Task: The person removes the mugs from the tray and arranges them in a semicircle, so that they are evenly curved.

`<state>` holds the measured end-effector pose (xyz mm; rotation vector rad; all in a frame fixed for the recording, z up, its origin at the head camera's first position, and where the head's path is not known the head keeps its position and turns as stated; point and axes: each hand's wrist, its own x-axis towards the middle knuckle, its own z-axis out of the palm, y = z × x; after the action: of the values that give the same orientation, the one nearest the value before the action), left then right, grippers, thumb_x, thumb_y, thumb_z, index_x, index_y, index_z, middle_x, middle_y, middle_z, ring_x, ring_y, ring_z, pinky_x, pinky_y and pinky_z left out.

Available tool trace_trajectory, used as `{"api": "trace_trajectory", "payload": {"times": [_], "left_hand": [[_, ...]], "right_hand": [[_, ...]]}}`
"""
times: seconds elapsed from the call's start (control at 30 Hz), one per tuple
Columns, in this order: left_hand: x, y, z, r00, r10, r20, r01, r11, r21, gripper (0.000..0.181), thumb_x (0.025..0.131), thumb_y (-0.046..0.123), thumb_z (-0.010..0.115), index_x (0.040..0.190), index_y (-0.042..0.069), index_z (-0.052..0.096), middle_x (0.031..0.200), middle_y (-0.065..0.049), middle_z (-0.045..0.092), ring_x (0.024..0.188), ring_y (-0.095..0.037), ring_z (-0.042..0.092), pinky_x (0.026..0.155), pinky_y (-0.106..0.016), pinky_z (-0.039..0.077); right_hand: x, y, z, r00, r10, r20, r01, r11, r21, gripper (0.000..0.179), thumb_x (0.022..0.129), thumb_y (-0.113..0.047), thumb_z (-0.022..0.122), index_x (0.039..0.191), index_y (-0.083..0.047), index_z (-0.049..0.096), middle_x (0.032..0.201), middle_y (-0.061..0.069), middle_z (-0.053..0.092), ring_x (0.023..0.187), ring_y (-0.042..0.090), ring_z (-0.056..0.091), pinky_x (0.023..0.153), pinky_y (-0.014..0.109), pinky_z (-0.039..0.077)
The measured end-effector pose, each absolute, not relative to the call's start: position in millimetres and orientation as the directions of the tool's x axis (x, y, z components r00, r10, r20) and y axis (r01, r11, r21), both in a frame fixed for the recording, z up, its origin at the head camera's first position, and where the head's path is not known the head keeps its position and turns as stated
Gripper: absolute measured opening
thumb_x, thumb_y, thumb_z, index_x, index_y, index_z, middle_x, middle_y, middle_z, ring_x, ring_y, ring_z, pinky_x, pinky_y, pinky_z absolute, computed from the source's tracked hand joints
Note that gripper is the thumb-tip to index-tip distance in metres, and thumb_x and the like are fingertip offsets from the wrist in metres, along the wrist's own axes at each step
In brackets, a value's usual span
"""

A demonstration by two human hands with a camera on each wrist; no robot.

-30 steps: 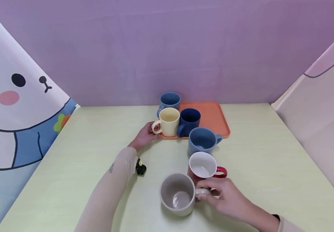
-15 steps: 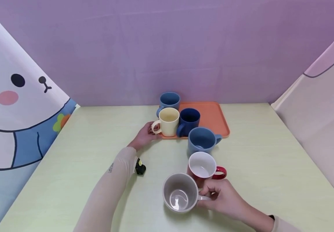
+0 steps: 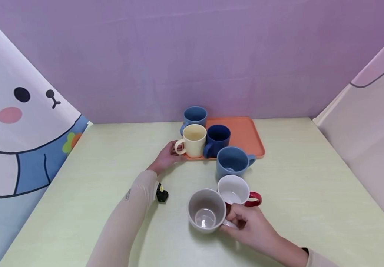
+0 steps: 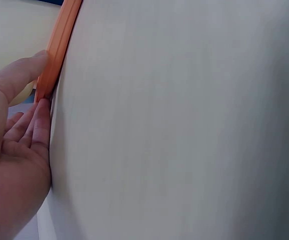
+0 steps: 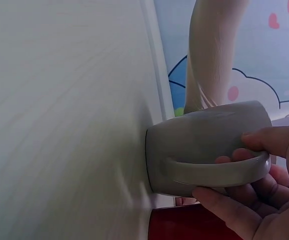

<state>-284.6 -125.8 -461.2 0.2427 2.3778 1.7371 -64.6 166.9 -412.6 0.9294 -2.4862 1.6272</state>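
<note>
In the head view my right hand pinches the handle of a grey mug. The right wrist view shows this mug upright with its base against the table, thumb and fingers around the handle. Just beyond it stands a red mug with a white inside, and past that a blue mug. My left hand holds the front left corner of an orange tray; in the left wrist view the thumb and fingertips meet the tray's rim. A cream mug stands beside that hand.
On the tray's left part also stand a dark blue mug and a second blue mug. A purple backdrop rises behind the pale table. A small black device is at the left sleeve.
The grey mug has moved away from me and slightly right, up to the red mug, its handle turning toward me. My left hand and the other mugs have stayed put.
</note>
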Motion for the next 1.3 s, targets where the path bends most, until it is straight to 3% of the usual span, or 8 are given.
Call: {"api": "trace_trajectory", "payload": {"times": [0.13, 0.37, 0.73, 0.93, 1.03, 1.2, 1.3], "left_hand": [[-284.5, -125.4, -460.4, -0.969, 0.240, -0.060, 0.014, 0.298, 0.954, 0.071, 0.088, -0.005, 0.071, 0.147, -0.005, 0.032, 0.144, -0.023, 0.046, 0.129, -0.035, 0.050, 0.110, -0.042, 0.039], [-284.9, -125.1, -460.7, -0.970, 0.233, -0.070, 0.003, 0.300, 0.954, 0.071, 0.088, -0.005, 0.071, 0.147, -0.004, 0.032, 0.144, -0.023, 0.047, 0.129, -0.034, 0.050, 0.110, -0.041, 0.039], [-287.1, -126.1, -462.2, -0.969, 0.237, -0.071, 0.001, 0.291, 0.957, 0.073, 0.088, -0.005, 0.071, 0.148, -0.005, 0.030, 0.145, -0.026, 0.045, 0.130, -0.037, 0.048, 0.111, -0.044, 0.038], [-284.4, -124.2, -462.9, -0.974, 0.216, -0.065, 0.011, 0.331, 0.943, 0.071, 0.087, -0.003, 0.072, 0.147, -0.003, 0.035, 0.142, -0.022, 0.048, 0.125, -0.034, 0.052, 0.108, -0.042, 0.041], [-280.6, -123.7, -458.3, -0.972, 0.228, -0.064, 0.021, 0.353, 0.935, 0.070, 0.088, -0.002, 0.072, 0.147, -0.003, 0.034, 0.143, -0.022, 0.048, 0.123, -0.033, 0.052, 0.107, -0.042, 0.041], [-274.0, -124.8, -446.7, -0.960, 0.274, -0.062, 0.050, 0.385, 0.921, 0.074, 0.088, 0.001, 0.073, 0.149, -0.003, 0.031, 0.143, -0.022, 0.047, 0.122, -0.034, 0.051, 0.104, -0.042, 0.042], [-272.4, -126.8, -439.6, -0.952, 0.296, -0.084, 0.040, 0.388, 0.921, 0.079, 0.088, 0.003, 0.074, 0.151, 0.000, 0.027, 0.148, -0.022, 0.042, 0.127, -0.036, 0.050, 0.107, -0.044, 0.041]], "right_hand": [[-64.4, 166.3, -411.8, -0.823, -0.463, 0.330, -0.490, 0.283, -0.824, 0.026, 0.079, -0.011, 0.085, 0.081, -0.017, 0.059, 0.070, -0.009, 0.055, 0.061, 0.013, 0.052, 0.051, 0.019, 0.043], [-64.6, 162.5, -411.4, -0.817, -0.468, 0.336, -0.496, 0.273, -0.825, 0.028, 0.079, -0.009, 0.084, 0.081, -0.016, 0.057, 0.073, -0.009, 0.062, 0.065, 0.004, 0.052, 0.052, 0.020, 0.046], [-64.5, 162.3, -414.6, -0.802, -0.465, 0.375, -0.525, 0.247, -0.814, 0.030, 0.079, -0.008, 0.084, 0.083, -0.017, 0.057, 0.071, -0.008, 0.061, 0.064, 0.003, 0.052, 0.049, 0.022, 0.046], [-66.2, 171.0, -404.9, -0.788, -0.557, 0.263, -0.457, 0.242, -0.856, 0.019, 0.087, -0.014, 0.079, 0.092, -0.018, 0.061, 0.085, -0.007, 0.066, 0.077, 0.005, 0.060, 0.063, 0.025, 0.056], [-69.8, 178.3, -395.2, -0.739, -0.637, 0.218, -0.459, 0.241, -0.855, 0.013, 0.092, -0.016, 0.074, 0.099, -0.018, 0.064, 0.094, -0.006, 0.067, 0.083, 0.006, 0.063, 0.070, 0.028, 0.058], [-80.3, 195.4, -378.0, -0.595, -0.762, 0.258, -0.575, 0.178, -0.799, 0.018, 0.094, -0.010, 0.070, 0.110, -0.013, 0.065, 0.102, -0.001, 0.068, 0.086, 0.008, 0.066, 0.073, 0.029, 0.058], [-89.1, 209.4, -365.3, -0.570, -0.778, 0.265, -0.595, 0.168, -0.786, 0.022, 0.094, -0.006, 0.069, 0.115, -0.011, 0.065, 0.105, 0.000, 0.069, 0.089, 0.013, 0.068, 0.076, 0.030, 0.058]]}}
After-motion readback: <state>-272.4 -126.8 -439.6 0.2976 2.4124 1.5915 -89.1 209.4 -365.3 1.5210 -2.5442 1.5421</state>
